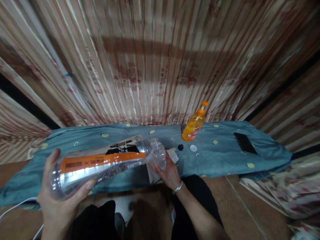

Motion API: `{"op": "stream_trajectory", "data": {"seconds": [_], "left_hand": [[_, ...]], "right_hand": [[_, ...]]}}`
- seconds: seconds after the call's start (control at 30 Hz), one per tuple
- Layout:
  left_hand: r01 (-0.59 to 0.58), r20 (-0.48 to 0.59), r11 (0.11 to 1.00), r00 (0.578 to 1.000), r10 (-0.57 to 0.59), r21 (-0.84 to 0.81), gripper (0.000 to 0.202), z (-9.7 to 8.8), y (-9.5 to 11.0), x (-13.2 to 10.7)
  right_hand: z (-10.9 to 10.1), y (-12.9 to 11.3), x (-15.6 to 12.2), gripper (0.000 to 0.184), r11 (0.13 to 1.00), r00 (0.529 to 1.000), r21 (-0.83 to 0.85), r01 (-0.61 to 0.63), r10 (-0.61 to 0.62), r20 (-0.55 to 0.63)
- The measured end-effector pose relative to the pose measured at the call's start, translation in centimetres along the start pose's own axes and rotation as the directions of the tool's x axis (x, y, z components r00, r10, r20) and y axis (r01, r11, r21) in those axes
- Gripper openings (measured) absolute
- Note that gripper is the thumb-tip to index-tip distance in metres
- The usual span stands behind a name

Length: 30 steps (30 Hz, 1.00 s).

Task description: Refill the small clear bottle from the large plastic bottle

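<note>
My left hand (60,200) is wrapped round the base of a large plastic bottle (105,163) with a silver, orange and black label. The bottle lies tilted almost level, its neck end pointing right. At that end my right hand (170,171) grips a small clear plastic container (159,156), which overlaps the bottle's neck. Whether the two touch is hard to make out. White tissue (174,156) shows behind and under the right hand. A small black cap (180,147) and a white disc (193,148) lie just right of that hand.
On the blue-green cloth-covered surface (215,163) stands a pump bottle (193,126) of orange liquid. A black phone (245,143) lies farther right. Striped curtains (150,66) hang behind, and a white cable (18,203) trails at the lower left.
</note>
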<state>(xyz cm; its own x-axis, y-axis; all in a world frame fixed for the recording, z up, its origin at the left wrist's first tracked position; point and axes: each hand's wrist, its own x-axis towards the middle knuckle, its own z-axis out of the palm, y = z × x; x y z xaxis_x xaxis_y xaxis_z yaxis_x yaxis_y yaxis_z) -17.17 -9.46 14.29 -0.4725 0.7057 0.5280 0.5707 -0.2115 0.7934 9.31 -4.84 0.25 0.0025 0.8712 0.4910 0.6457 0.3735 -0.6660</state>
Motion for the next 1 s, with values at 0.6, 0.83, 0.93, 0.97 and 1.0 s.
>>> {"op": "stream_trajectory", "data": {"seconds": [0.6,0.83,0.93,0.97,1.0], "left_hand": [[0.010,0.002,1.000,1.000,-0.010,-0.029,0.105,0.2,0.2,0.0],[-0.009,0.011,1.000,1.000,0.010,-0.020,0.106,0.0,-0.4,0.2],[-0.022,0.009,1.000,1.000,0.022,-0.013,0.104,0.0,-0.4,0.3],[-0.019,0.009,1.000,1.000,0.019,-0.015,0.104,0.0,-0.4,0.3],[-0.011,0.011,1.000,1.000,0.011,-0.017,0.103,0.0,-0.3,0.3]], "right_hand": [[-0.2,0.0,0.1,0.068,1.000,1.000,-0.001,-0.010,0.010,0.018],[-0.1,0.1,0.0,0.068,1.000,1.000,-0.007,-0.009,0.009,-0.001],[0.0,0.1,0.0,0.068,1.000,1.000,-0.015,-0.004,0.004,0.001],[0.0,0.1,0.0,0.069,1.000,1.000,-0.017,-0.002,0.002,-0.002],[0.0,0.1,0.0,0.069,1.000,1.000,-0.018,0.000,0.000,-0.007]]}}
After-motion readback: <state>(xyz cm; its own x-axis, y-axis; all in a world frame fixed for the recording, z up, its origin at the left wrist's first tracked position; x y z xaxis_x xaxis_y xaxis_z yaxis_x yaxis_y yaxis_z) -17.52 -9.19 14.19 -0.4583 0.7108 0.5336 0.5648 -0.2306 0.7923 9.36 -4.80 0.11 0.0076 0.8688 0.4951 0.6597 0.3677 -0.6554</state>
